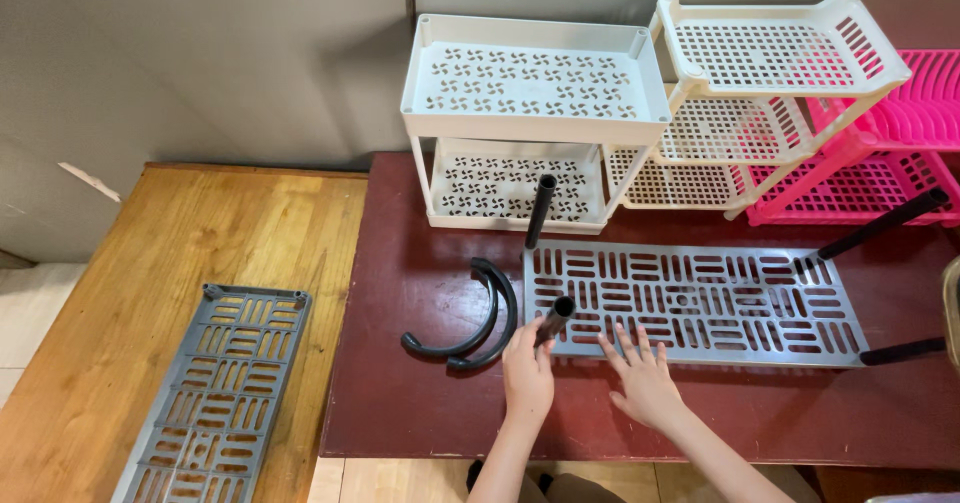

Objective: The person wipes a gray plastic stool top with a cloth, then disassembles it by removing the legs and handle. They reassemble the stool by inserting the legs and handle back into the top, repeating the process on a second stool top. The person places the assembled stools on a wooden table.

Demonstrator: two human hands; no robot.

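A grey slotted shelf panel (700,303) lies flat on the dark red table (420,403). Black tubes stand at its corners: one at the near left (556,319), one at the far left (541,209), one at the far right (885,224), one at the near right (903,351). My left hand (527,368) is closed around the near-left tube. My right hand (643,373) rests flat, fingers spread, on the panel's near edge. Two black curved handles (480,325) lie just left of the panel.
A second grey slotted panel (220,393) lies on the wooden table (150,253) to the left. At the back stand a white two-tier rack (535,118), a cream tiered rack (760,93) and a pink rack (890,153). A grey wall is behind.
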